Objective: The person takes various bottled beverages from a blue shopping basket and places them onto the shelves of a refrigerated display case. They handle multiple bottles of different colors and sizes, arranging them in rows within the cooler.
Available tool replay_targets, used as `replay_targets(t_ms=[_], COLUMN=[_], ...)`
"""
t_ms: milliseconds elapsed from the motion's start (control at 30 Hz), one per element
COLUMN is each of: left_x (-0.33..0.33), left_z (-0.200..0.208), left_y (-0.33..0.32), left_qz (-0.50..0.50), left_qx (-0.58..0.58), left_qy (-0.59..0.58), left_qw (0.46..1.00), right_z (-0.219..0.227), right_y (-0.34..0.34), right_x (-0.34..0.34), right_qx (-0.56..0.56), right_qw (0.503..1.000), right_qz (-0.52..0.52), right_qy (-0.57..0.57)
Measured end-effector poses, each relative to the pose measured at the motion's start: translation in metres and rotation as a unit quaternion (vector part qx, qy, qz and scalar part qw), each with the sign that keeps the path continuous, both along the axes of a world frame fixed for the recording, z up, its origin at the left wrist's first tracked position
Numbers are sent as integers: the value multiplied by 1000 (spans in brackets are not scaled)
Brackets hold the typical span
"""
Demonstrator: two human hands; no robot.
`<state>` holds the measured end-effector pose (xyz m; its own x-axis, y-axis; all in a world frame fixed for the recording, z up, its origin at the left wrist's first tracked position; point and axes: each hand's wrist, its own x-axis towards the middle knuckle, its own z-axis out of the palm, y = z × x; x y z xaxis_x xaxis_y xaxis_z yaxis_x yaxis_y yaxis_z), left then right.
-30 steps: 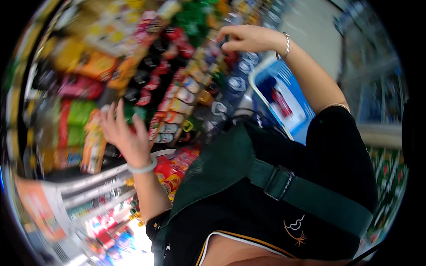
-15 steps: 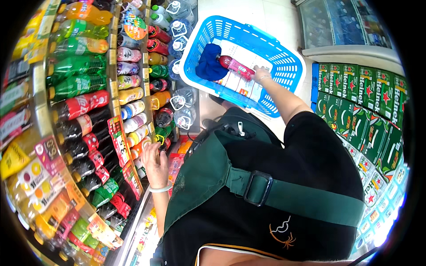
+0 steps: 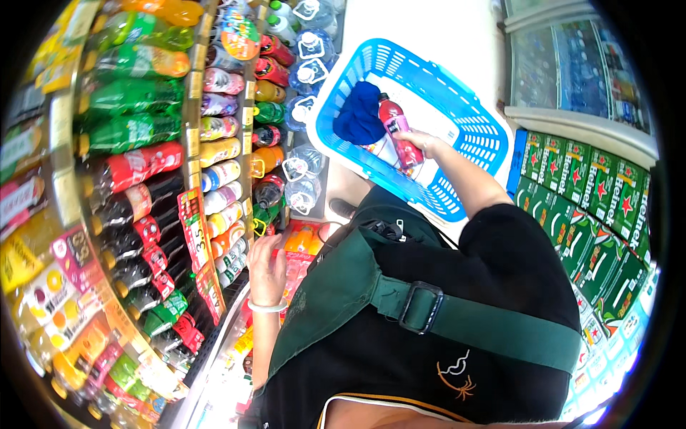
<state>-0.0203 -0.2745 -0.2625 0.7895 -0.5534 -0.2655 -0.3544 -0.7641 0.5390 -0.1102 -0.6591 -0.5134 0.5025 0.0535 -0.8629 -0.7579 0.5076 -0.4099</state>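
Observation:
My right hand point(image 3: 420, 144) is closed around the lower part of a bottle of red drink point(image 3: 390, 114) with a pink label. The bottle is held in the blue shopping basket point(image 3: 468, 98), its dark cap toward the far side; whether it touches the bottom I cannot tell. Beside the cap lies a bundled dark blue cloth point(image 3: 357, 114). Some printed white items, partly hidden by the bottle, are under it. At the lower left, my left hand point(image 3: 267, 275) is empty with its fingers apart, close to the drinks shelf. A pale bangle circles that wrist.
Shelves of drink bottles point(image 3: 136, 104) line the left side, with red and yellow price strips point(image 3: 194, 232) along the edge. Large clear water jugs point(image 3: 304, 168) stand on the floor beside them. Stacked green cartons point(image 3: 579, 193) and a glass-doored cooler point(image 3: 564, 64) are on the right.
The bottle in my right hand has swung from slanting sideways to pointing more nearly away from me. The basket and shelves have shifted rightward in view. My left hand stays near the shelf.

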Motion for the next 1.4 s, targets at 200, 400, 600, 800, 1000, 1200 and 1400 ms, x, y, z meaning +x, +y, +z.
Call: replay_targets(t_ms=[200,400,600,800,1000,1200,1400], left_x=[9,10,4,-19,-30,7,47], left_z=[19,70,121,139,210,323,369], left_y=[-17,-42,14,65,129,207,216], left_qz=[26,52,146,188,191,214,305], left_qx=[-135,-449,-603,-554,-404,53,284], left_qy=[57,257,164,-97,-271,-692,-520], left_qw=[989,854,767,805,853,687,746], right_z=[161,302,393,514,584,623,613], right_y=[37,130,195,256,319,379,425], right_x=[38,108,143,147,146,159,194], right_qx=[125,143,58,-209,-257,-273,-398], right_qw=[964,859,746,513,417,392,337], right_qz=[9,155,293,254,231,204,168], right_qy=[-233,-466,-595,-792,-840,-854,-837])
